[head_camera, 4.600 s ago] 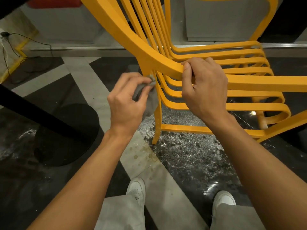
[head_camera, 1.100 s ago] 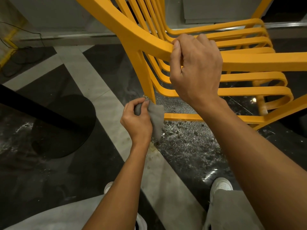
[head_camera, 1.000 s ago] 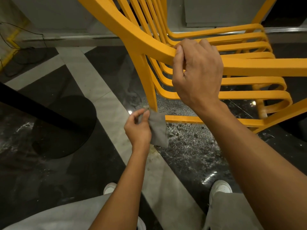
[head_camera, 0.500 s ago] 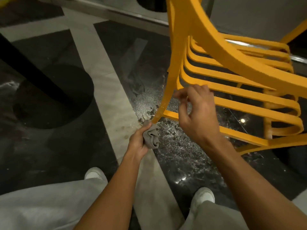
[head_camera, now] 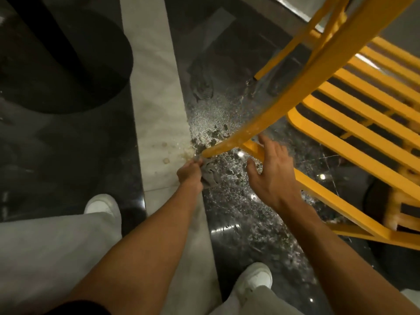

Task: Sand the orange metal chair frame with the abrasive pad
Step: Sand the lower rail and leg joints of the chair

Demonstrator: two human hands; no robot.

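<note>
Two hands work low by the floor [head_camera: 156, 105]. Fingers [head_camera: 196, 162] of the left hand [head_camera: 190, 173] curl tight round the grey abrasive pad [head_camera: 211, 177], pressing it at the foot of the orange chair frame [head_camera: 354, 153], likely to scrub that leg end. The right hand [head_camera: 271, 178], spread and holding nothing, hovers over the lower rail [head_camera: 318, 185], probably to steady it.

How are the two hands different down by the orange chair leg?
The left hand is curled tight round the crumpled grey abrasive pad; the right hand has its fingers spread and holds nothing. The left hand sits at the foot of a leg of the orange metal chair frame; the right hand is at the low crossbar beside it. Both are bare and reach down near the floor.
</note>
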